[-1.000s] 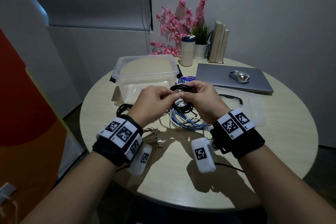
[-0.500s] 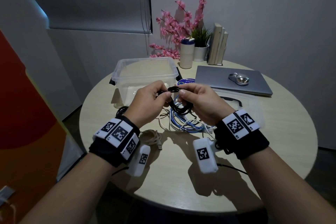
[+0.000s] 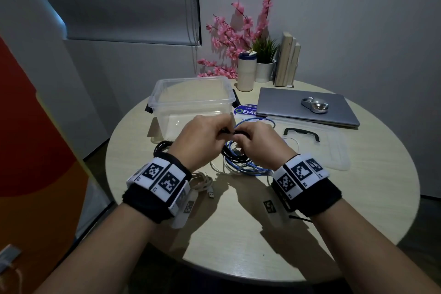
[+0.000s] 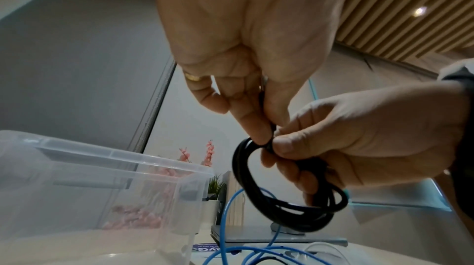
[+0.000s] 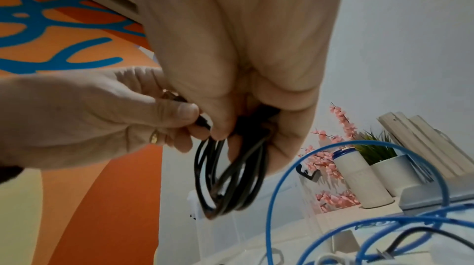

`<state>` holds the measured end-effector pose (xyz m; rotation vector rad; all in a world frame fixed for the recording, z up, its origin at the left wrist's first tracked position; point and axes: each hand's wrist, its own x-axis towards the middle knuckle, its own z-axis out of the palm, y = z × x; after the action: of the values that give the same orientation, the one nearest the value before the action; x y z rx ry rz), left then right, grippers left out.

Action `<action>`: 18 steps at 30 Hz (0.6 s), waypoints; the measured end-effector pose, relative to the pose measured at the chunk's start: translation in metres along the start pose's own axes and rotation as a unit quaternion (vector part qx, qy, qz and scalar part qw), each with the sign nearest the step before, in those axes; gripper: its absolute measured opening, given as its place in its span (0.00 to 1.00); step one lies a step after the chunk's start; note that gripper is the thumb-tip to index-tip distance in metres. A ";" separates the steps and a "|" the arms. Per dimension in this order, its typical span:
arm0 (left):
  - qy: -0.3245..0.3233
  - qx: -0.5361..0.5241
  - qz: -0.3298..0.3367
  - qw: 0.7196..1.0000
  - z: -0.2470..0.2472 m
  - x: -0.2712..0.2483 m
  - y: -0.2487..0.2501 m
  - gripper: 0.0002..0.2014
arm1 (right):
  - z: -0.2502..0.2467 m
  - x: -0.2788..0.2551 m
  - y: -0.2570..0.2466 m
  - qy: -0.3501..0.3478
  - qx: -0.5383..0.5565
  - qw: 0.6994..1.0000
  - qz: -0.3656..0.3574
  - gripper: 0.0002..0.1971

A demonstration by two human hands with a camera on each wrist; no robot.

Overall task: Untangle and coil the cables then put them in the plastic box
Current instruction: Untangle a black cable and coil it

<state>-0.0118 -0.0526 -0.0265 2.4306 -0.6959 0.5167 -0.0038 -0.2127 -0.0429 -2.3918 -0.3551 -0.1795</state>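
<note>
Lower now than a moment ago, both hands have brought the black cable coil (image 4: 290, 198) down over the blue cable (image 3: 248, 164) heap on the desk (image 3: 238, 234). Left hand (image 3: 200, 137) fingers pinch its top; right hand (image 3: 259, 143) fingers curl through the loops. Behind stands the plastic box (image 3: 191, 100), beside the laptop (image 3: 305, 108).

black cable coil (image 4: 290, 204), blue cable (image 3: 241, 164), clear plastic box (image 3: 191, 93), seemingly beige table (image 3: 238, 234).
</note>
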 end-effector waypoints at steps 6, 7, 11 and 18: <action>0.049 -0.090 -0.079 0.992 -0.008 0.005 -0.007 0.03 | -0.013 -0.002 -0.006 -0.042 0.095 0.994 0.033 0.11; 0.061 -0.117 -0.085 0.988 -0.008 0.005 -0.007 0.03 | -0.015 -0.002 -0.007 -0.055 0.109 0.992 0.038 0.11; 0.086 -0.252 -0.134 0.955 -0.005 0.006 -0.009 0.12 | -0.015 -0.007 -0.009 -0.109 0.195 0.974 0.040 0.11; 0.116 -0.299 -0.172 0.931 0.008 0.009 0.001 0.11 | -0.007 -0.012 -0.019 -0.089 0.311 0.945 0.058 0.09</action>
<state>-0.0036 -0.0615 -0.0272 1.8201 -0.2583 0.3694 -0.0216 -0.2060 -0.0286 -1.7956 -0.2981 0.1841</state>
